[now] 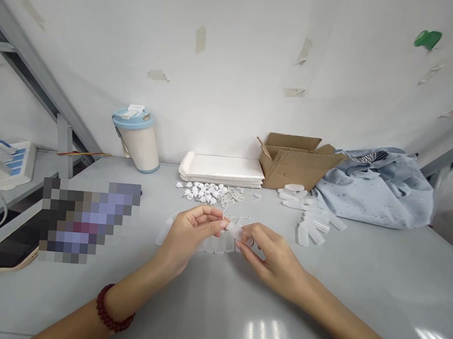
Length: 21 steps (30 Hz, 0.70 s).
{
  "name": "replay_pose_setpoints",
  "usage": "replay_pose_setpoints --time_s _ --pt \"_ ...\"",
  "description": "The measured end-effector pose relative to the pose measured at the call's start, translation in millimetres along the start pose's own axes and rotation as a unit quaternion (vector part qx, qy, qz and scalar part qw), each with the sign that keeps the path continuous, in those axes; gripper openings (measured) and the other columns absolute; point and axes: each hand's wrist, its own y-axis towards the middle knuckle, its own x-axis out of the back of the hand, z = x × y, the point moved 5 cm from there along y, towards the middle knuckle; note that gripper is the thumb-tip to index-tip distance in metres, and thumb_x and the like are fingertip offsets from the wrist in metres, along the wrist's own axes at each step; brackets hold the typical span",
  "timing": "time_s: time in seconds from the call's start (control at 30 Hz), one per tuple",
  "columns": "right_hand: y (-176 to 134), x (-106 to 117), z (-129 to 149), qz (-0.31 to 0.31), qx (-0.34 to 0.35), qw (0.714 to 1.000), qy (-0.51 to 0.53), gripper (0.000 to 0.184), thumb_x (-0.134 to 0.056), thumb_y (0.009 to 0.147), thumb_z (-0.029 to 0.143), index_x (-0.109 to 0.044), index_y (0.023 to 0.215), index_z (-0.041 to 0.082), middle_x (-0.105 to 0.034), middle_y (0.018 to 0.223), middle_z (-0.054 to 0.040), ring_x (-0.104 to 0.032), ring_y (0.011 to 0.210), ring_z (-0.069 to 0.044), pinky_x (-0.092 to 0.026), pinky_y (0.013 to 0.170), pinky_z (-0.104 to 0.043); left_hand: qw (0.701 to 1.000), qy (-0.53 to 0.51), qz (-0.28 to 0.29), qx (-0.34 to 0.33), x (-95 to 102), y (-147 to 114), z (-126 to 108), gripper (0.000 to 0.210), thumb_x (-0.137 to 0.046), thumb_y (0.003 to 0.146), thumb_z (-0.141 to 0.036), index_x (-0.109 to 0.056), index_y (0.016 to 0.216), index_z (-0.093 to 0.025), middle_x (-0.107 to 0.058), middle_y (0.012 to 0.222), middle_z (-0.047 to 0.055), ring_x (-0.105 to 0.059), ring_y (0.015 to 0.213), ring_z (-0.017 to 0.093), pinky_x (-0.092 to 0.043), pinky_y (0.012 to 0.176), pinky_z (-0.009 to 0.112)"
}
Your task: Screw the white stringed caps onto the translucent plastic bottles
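Near the middle of the table both my hands meet over a small frosted, see-through plastic piece (pixel 235 232). My right hand (pixel 269 254) pinches it between thumb and forefinger. Between the closed thumb and fingers of my left hand (pixel 192 232) is a thin white plastic loop (pixel 226 211), its end meeting the plastic piece; the exact join is hidden by the fingertips. Under and behind the hands lies a row of clear plastic strips (pixel 216 245) with thin white ties. Just beyond are a heap of white loops (pixel 233 196) and a pile of small white caps (pixel 205 192).
Fanned clear strips (pixel 311 226) lie to the right. Along the wall stand a blue-lidded tumbler (pixel 138 141), stacked white padded envelopes (pixel 222 169), an open cardboard box (pixel 299 167) and a bunched grey-blue cloth (pixel 381 192). A phone (pixel 11 241) with a cable lies left, beside a blurred patch.
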Motion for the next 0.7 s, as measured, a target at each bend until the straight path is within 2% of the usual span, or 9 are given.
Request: replay_pose_setpoints --time_s 0.17,0.37,0.57,0.7 --pt "-1.1 -0.6 1.9 -0.005 -0.007 1.0 0.004 0.007 -0.044 0.088 0.014 -0.046 0.087 0.021 -0.057 0.076 -0.0026 -0.053 0.067 -0.014 -0.043 0.059 -0.024 1.0 0.004 0.012 -0.008 -2.1 -1.3 -1.5 0.019 -0.072 0.071 -0.031 -0.065 0.084 -0.019 -0.069 0.088 0.003 -0.059 0.075 0.014 -0.046 0.076 0.028" --pt "-4.1 -4.8 -0.9 -0.001 -0.04 0.999 0.018 0.005 -0.045 0.088 0.018 -0.045 0.093 0.021 -0.06 0.081 -0.0029 -0.054 0.061 -0.012 -0.044 0.057 -0.024 1.0 0.005 0.022 -0.012 -4.9 -1.6 -3.0 0.021 -0.074 0.068 -0.03 -0.065 0.084 -0.019 -0.069 0.088 0.003 -0.062 0.085 0.017 -0.048 0.08 0.03" --pt "-4.5 -8.5 -2.0 0.009 -0.048 0.999 0.022 0.036 -0.044 0.09 0.019 -0.034 0.124 0.019 -0.061 0.081 -0.0031 -0.056 0.062 -0.014 -0.045 0.057 -0.024 0.998 -0.002 0.063 -0.026 -8.3 -2.2 -2.3 0.019 -0.072 0.071 -0.028 -0.065 0.086 -0.019 -0.068 0.09 0.003 -0.062 0.09 0.017 -0.048 0.085 0.03" --pt "-3.6 -9.3 1.0 0.019 -0.009 1.0 0.0 0.04 -0.04 0.093 0.021 -0.037 0.132 0.02 -0.062 0.078 -0.0039 -0.056 0.063 -0.015 -0.046 0.058 -0.026 0.997 0.009 0.073 -0.029 -8.2 -1.5 -1.1 0.021 -0.072 0.071 -0.027 -0.065 0.089 -0.019 -0.068 0.092 0.003 -0.062 0.093 0.018 -0.048 0.087 0.031"
